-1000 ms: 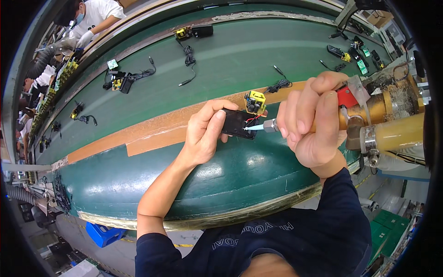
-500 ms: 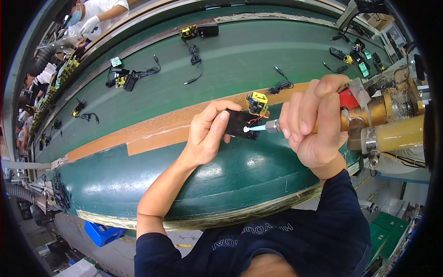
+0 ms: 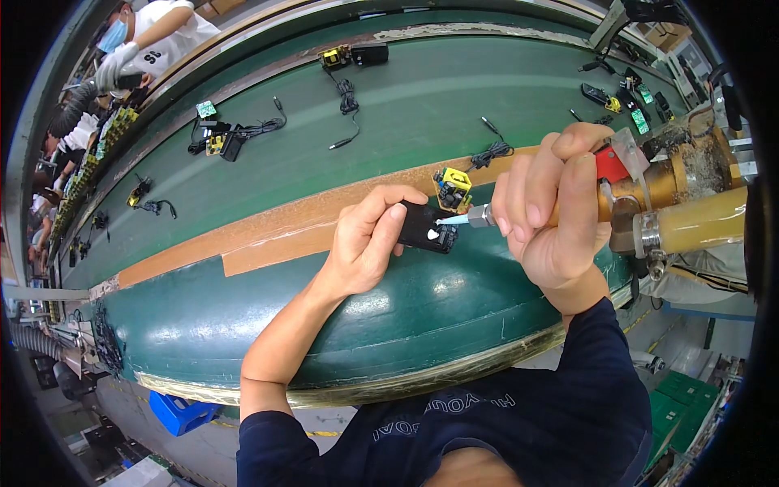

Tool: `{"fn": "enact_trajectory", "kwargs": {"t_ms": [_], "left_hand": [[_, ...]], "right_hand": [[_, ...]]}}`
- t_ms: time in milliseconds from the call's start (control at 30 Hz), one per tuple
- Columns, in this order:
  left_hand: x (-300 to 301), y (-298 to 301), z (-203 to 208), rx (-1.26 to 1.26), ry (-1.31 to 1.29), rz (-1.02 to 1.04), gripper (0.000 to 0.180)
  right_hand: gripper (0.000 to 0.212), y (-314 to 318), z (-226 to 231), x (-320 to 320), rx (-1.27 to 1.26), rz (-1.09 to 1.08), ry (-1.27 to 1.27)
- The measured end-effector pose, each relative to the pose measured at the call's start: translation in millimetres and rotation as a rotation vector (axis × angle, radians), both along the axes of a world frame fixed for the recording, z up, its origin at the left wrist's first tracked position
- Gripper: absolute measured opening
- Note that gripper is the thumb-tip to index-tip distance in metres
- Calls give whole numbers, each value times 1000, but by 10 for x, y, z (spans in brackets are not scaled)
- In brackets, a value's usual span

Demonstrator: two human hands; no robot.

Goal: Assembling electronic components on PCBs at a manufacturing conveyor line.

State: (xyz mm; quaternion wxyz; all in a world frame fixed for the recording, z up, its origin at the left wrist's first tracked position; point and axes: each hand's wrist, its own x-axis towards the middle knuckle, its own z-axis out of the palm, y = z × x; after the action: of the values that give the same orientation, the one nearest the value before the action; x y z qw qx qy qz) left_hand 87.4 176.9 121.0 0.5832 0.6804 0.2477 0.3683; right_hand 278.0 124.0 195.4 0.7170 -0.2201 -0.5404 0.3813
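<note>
My left hand [image 3: 367, 239] grips a black plastic adapter case [image 3: 419, 226] by its left end, thumb on top. On the case's right part sits a white blob of paste [image 3: 432, 234]. My right hand [image 3: 552, 213] is wrapped round a glue-dispensing gun [image 3: 649, 192], an orange-brown cylinder with a red part near my fingers. Its pale blue nozzle tip [image 3: 457, 220] points left at the case, just above the blob. A circuit board with a yellow transformer [image 3: 453, 188] stands beside the case's far edge. Whether the tip touches the case, I cannot tell.
A green conveyor belt [image 3: 389, 105] carries several adapters with coiled black cables [image 3: 347, 96]. A brown board strip [image 3: 276, 235] runs along the near green bench [image 3: 243, 325]. A thick yellow hose [image 3: 702, 226] comes in from the right. At far left, a gloved, masked person [image 3: 162, 32] works.
The nozzle tip has shifted slightly right and up, leaving a white blob exposed on the case. The case has tilted a little. Belt items moved slightly right.
</note>
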Motion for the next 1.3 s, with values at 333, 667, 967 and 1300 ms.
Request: {"fn": "enact_trajectory", "kwargs": {"t_ms": [333,667,967,1300], "left_hand": [[46,5,-6,-31,3,8,22],[464,536,-237,-288,-73,52,24],[1085,1998,-23,-171,356,342,36],[165,610,-23,174,1,458,19]], "right_hand": [[19,0,15,33,-8,-22,-2],[17,-108,126,112,13,-44,-16],[14,-438,297,-4,-25,-74,18],[16,-437,226,109,-6,-100,36]]}}
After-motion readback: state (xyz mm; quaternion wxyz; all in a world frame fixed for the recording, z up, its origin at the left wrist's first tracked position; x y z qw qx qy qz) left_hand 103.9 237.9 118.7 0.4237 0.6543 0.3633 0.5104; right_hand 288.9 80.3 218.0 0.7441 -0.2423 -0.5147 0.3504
